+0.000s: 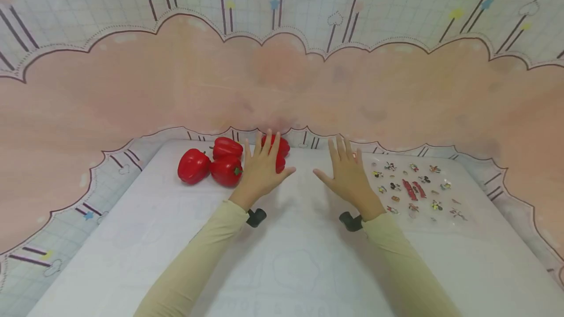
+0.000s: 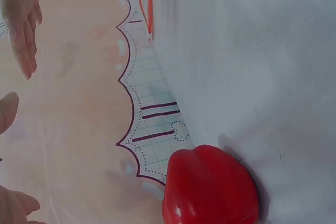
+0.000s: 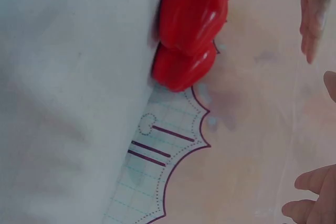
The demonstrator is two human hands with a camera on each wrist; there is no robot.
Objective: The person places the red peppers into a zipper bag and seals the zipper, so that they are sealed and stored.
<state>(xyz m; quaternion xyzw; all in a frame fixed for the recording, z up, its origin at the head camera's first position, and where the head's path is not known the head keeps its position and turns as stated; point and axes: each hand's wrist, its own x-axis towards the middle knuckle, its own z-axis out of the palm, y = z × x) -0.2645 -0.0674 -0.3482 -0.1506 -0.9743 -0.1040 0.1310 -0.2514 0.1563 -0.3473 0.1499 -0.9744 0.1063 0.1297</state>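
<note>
Both hands hover over a white table with fingers spread and nothing held. In the head view my left hand (image 1: 263, 168) is in front of red bell peppers and partly covers two of them, including one at the back (image 1: 283, 146). Left of that hand, three more sit close together: a bell pepper (image 1: 194, 166), another behind (image 1: 227, 148) and one with a green stem (image 1: 226, 170). My right hand (image 1: 348, 172) is beside a clear plastic sheet or bag (image 1: 445, 190) printed with small cartoon figures. The right wrist view shows a bell pepper (image 3: 190, 17) at the table's far edge.
The white table (image 1: 282, 268) reaches toward the camera. A patterned cloth backdrop (image 1: 282, 87) with peach cloud shapes hangs behind and along its sides. Dark wrist mounts (image 1: 257, 217) are strapped under both forearms. An orange-red edge (image 2: 149, 3) shows at the top of the left wrist view.
</note>
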